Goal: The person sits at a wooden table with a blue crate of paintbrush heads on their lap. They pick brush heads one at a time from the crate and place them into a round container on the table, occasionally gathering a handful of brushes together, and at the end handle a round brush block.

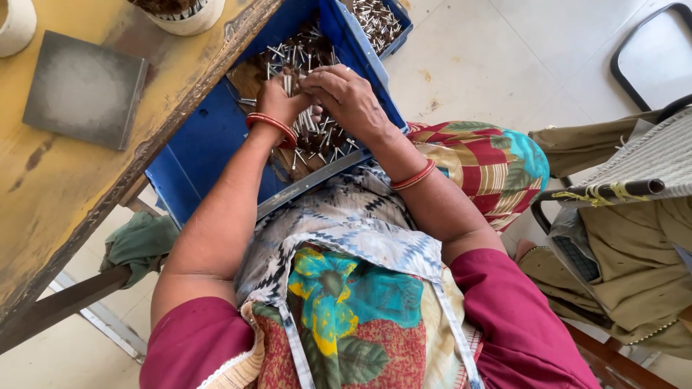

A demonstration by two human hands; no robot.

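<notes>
A blue plastic crate [209, 137] rests on my lap, tucked partly under the table edge, holding several thin metal pins [317, 137] on a brown bottom. My left hand [277, 97] and my right hand [346, 94] meet over the crate, fingers pinched together on a small bunch of pins [292, 79]. Red bangles sit on both wrists. How the bunch is shared between the hands is partly hidden by the fingers.
A worn yellow table [86, 187] lies at left with a grey square slab [83, 90] and two white pots [184, 18]. A second blue bin of pins [378, 21] stands farther away. A chair draped with khaki cloth [627, 245] is at right; a green rag [137, 241] hangs below the table.
</notes>
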